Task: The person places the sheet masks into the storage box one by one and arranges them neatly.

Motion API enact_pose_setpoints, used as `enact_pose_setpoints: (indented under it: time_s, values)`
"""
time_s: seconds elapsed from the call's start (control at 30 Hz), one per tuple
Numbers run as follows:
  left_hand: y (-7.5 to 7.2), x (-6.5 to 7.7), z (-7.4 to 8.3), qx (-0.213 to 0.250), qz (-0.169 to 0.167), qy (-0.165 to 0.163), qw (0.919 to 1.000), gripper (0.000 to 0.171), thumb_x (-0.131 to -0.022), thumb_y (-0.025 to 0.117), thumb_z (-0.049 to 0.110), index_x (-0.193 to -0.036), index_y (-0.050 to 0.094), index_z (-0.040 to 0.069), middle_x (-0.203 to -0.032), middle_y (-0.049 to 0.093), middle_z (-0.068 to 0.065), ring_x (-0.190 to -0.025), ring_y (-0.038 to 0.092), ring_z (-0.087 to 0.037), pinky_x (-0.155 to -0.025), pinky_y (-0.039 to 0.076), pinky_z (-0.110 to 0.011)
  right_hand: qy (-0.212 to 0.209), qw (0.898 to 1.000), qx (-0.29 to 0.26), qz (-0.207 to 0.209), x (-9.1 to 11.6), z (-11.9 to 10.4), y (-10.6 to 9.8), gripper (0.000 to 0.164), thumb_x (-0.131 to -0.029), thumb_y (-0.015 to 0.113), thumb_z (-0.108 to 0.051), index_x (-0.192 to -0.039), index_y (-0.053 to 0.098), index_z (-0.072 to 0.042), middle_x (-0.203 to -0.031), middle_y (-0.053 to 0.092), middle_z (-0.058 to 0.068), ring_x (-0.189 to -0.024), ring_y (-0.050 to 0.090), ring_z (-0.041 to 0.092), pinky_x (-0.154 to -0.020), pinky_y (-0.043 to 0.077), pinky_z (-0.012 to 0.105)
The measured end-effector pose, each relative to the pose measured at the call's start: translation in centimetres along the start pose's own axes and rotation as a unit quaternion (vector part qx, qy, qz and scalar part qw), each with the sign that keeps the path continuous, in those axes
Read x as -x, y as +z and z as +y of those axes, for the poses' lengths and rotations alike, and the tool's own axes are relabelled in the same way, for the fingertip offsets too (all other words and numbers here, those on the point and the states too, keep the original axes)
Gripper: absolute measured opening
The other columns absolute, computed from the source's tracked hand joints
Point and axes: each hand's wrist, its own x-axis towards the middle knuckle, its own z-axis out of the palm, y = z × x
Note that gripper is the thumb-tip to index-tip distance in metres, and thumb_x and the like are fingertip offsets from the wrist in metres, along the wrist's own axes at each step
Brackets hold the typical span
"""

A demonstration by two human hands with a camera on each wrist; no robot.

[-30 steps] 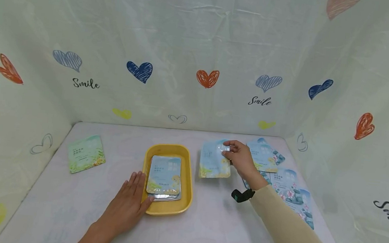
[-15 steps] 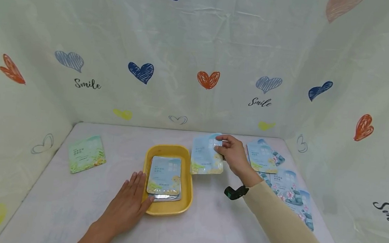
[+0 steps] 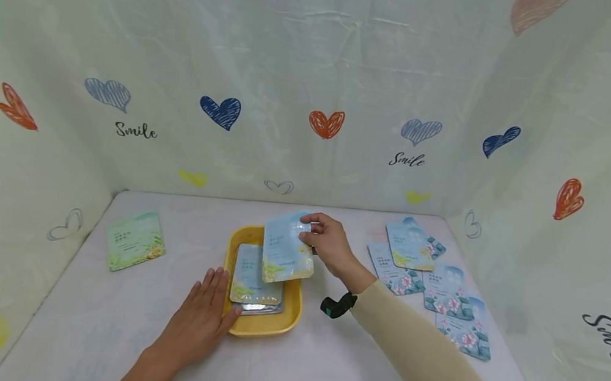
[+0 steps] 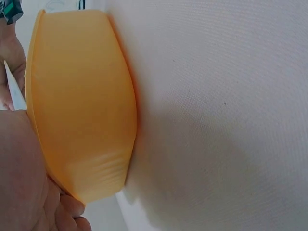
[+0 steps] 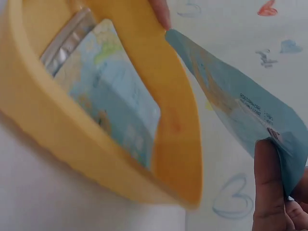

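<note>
A person's left hand [image 3: 200,312] lies with straight fingers along the side of a yellow tray [image 3: 292,327], which sits on the table [image 3: 343,372] between both hands. The right hand [image 3: 330,242] pinches a pale-blue packet [image 3: 285,250] by its edge, tilted above the tray. Below, a similar blue packet [image 3: 246,274] lies over a silvery one [image 3: 258,310]. The step appears to be bringing the held packet in; next seems to call for moving it left, lowering it flat and loosening the pinch. Flowered packets [image 3: 450,293] lie right of the right hand.
</note>
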Motion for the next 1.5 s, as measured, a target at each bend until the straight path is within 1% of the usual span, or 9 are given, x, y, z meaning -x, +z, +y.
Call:
enact_pose_setpoints:
  time_s: [0.2,0.5,0.67,0.73,0.9,1.0,1.1,1.33,1.5]
  values:
    - [-0.2,0.1,0.0,-0.003,0.006,0.005,1.0,0.086,-0.11,0.05,0.049,-0.165,0.016,-0.008,-0.172,0.021,-0.028,-0.162,0.017,-0.044,-0.128,0.023,-0.064,-0.014,0.999,0.011,-0.031,-0.2,0.4,2.8,0.029,-0.098,0.069,0.001,-0.127,0.068,-0.003,-0.088,0.06,0.006,-0.071,0.06,0.016,-0.06,0.056,0.026]
    - [-0.1,0.1,-0.1,-0.017,0.023,0.014,0.9995,0.084,-0.11,0.051,0.048,-0.163,0.021,-0.009,-0.171,0.024,-0.029,-0.161,0.02,-0.044,-0.127,0.024,-0.064,-0.01,0.998,0.056,-0.039,-0.7,1.5,5.7,0.025,-0.098,0.07,0.0,-0.122,0.071,-0.006,-0.074,0.048,-0.002,-0.068,0.047,0.014,-0.059,0.042,0.024]
    - [0.0,0.1,-0.1,-0.007,0.034,0.022,0.9992,0.083,-0.11,0.05,0.048,-0.163,0.023,-0.01,-0.17,0.026,-0.03,-0.16,0.021,-0.045,-0.126,0.025,-0.065,-0.012,0.994,0.09,-0.056,-0.8,2.1,6.6,0.024,-0.099,0.069,-0.001,-0.122,0.07,-0.008,-0.074,0.056,0.003,-0.062,0.048,0.014,-0.055,0.041,0.024]
    - [0.1,0.1,-0.1,-0.003,0.036,0.023,0.9991,0.083,-0.111,0.049,0.049,-0.163,0.023,-0.01,-0.169,0.026,-0.03,-0.16,0.022,-0.045,-0.126,0.026,-0.065,-0.016,0.991,0.116,-0.06,-0.8,2.3,6.8,0.024,-0.099,0.069,-0.002,-0.122,0.071,-0.009,-0.084,0.065,0.005,-0.067,0.054,0.014,-0.057,0.045,0.024]
    - [0.1,0.0,-0.1,-0.001,0.033,0.022,0.9992,0.081,-0.111,0.047,0.048,-0.162,0.024,-0.011,-0.169,0.027,-0.03,-0.16,0.023,-0.045,-0.126,0.025,-0.065,-0.047,0.968,0.234,-0.073,-0.5,2.0,6.8,0.025,-0.101,0.07,-0.009,-0.125,0.072,-0.013,-0.125,0.074,0.01,-0.109,0.07,0.023,-0.083,0.061,0.034]
    - [0.1,0.1,0.0,-0.002,0.031,0.02,0.9993,0.081,-0.111,0.049,0.046,-0.162,0.024,-0.011,-0.169,0.028,-0.03,-0.16,0.023,-0.045,-0.126,0.025,-0.065,-0.067,0.949,0.295,-0.083,-0.3,1.7,6.7,0.028,-0.101,0.07,-0.011,-0.129,0.071,-0.011,-0.13,0.073,0.01,-0.121,0.069,0.028,-0.097,0.06,0.042]
    - [0.1,0.0,0.0,-0.002,0.028,0.019,0.9994,0.081,-0.111,0.05,0.046,-0.163,0.022,-0.01,-0.169,0.027,-0.03,-0.16,0.022,-0.045,-0.127,0.025,-0.064,-0.07,0.938,0.329,-0.085,-0.3,1.6,6.6,0.029,-0.1,0.072,-0.011,-0.13,0.071,-0.011,-0.127,0.074,0.009,-0.12,0.069,0.028,-0.1,0.059,0.043]
    - [0.0,0.1,-0.1,-0.001,0.026,0.017,0.9995,0.082,-0.111,0.049,0.047,-0.163,0.021,-0.01,-0.17,0.027,-0.03,-0.16,0.022,-0.045,-0.127,0.025,-0.064,-0.055,0.928,0.358,-0.087,-0.3,1.4,6.4,0.036,-0.1,0.074,-0.014,-0.135,0.068,-0.011,-0.124,0.074,0.011,-0.11,0.07,0.025,-0.094,0.06,0.039]
    - [0.1,0.1,-0.1,0.003,0.028,0.019,0.9994,0.084,-0.111,0.049,0.048,-0.164,0.02,-0.009,-0.169,0.027,-0.03,-0.16,0.021,-0.045,-0.126,0.026,-0.065,-0.042,0.912,0.404,-0.061,0.0,0.6,5.7,0.04,-0.103,0.07,-0.023,-0.14,0.065,-0.008,-0.122,0.076,0.011,-0.104,0.073,0.025,-0.091,0.062,0.039]
